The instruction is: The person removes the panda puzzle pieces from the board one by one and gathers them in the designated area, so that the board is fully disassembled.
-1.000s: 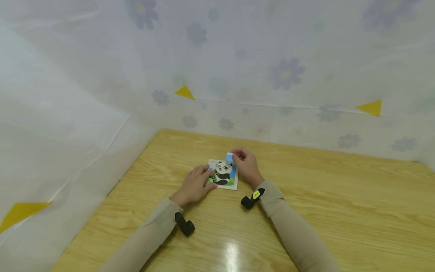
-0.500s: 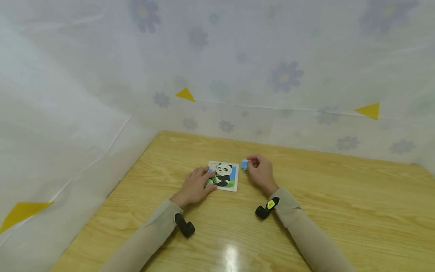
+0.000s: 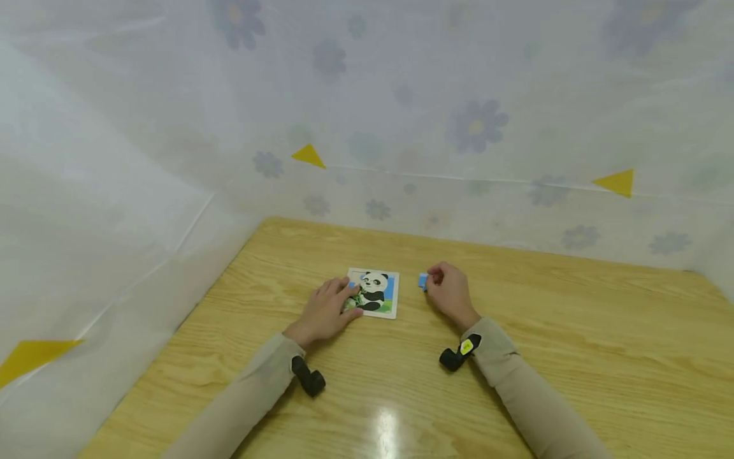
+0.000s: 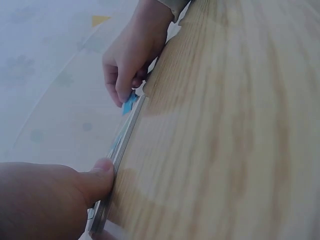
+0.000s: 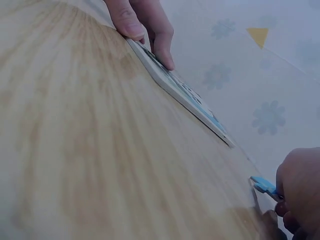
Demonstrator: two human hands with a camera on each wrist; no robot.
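A small square panda puzzle board lies flat on the wooden table. My left hand rests on the board's left side, fingers lying over the picture; its thumb presses the board edge. My right hand sits on the table to the right of the board and pinches a small blue puzzle piece between its fingertips. That blue piece is held low, at the table surface, apart from the puzzle board. The blue piece also shows below the right hand.
Translucent flowered sheeting with yellow triangles walls in the table at the back and left. Black wrist cameras sit on both beige sleeves. Bare wood stretches to the right and toward me.
My right hand has carried the blue piece off the board's top right corner and to the right, lowering it beside the board. The left hand has stayed on the board.
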